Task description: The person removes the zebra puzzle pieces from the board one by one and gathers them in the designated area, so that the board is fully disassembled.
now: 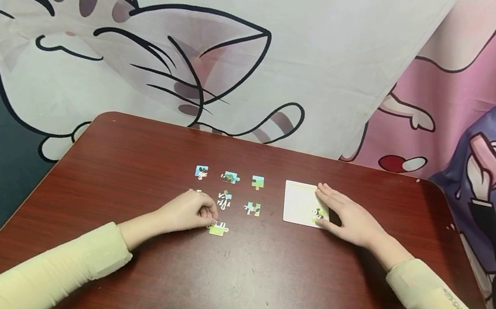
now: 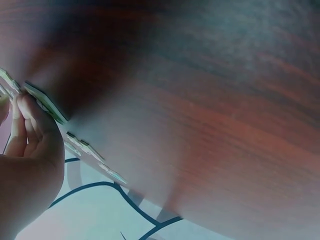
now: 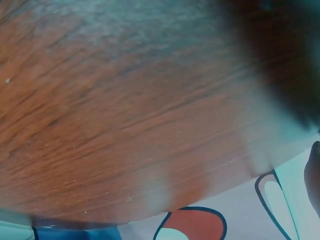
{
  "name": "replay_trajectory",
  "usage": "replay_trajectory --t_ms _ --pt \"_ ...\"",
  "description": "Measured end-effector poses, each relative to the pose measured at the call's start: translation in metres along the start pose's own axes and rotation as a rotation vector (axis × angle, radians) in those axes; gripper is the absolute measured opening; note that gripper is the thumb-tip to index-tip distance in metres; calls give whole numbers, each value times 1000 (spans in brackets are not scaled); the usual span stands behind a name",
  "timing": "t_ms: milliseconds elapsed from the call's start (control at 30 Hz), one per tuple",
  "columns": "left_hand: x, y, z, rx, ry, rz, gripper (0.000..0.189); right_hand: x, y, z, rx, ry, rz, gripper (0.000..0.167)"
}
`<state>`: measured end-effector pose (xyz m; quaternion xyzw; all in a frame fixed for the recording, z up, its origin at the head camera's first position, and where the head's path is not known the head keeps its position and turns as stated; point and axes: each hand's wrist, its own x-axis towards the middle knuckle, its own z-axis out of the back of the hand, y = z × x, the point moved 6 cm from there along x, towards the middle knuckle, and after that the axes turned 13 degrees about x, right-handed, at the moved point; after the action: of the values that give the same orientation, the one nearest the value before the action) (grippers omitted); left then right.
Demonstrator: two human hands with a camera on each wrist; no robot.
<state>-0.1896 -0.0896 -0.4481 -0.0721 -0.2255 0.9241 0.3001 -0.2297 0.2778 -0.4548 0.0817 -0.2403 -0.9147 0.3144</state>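
With curled fingers, my left hand pinches the left edge of a green and white jigsaw piece low over the table. In the left wrist view, that hand has its fingertips against the piece. Several other jigsaw pieces lie beyond it in spaced rows, among them a middle piece and a far right piece. One piece is mostly hidden behind the left hand. My right hand rests with extended fingers on the right side of a white card, partly covering its small printed picture.
The brown wooden table has rounded far corners. Behind it hangs a cloth printed with a cartoon cat. The right wrist view holds mostly tabletop, with a sliver of the hand at its right edge.
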Motion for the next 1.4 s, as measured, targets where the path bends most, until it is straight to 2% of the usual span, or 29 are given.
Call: replay_trajectory --t_ms 167,300,467,733,1000,1133,1400 --pt "2 -1 2 19 16 8 6 -4 -5 0 -4 -3 -9 85" --pt "5 -1 5 18 5 21 7 -6 -9 1 -7 -16 -3 88" --pt "15 -5 10 14 -10 36 7 -6 -10 2 -8 -15 5 88" --pt "45 -23 15 24 5 14 7 -4 -10 1 -13 -3 3 88" --pt "77 -48 16 29 8 -58 9 -5 -10 -1 2 -3 -2 89" --pt "92 -60 15 29 -7 -97 10 -5 -10 -2 5 -7 3 89" --pt "118 -83 3 11 27 -108 10 -7 -12 -3 11 -9 -4 89"
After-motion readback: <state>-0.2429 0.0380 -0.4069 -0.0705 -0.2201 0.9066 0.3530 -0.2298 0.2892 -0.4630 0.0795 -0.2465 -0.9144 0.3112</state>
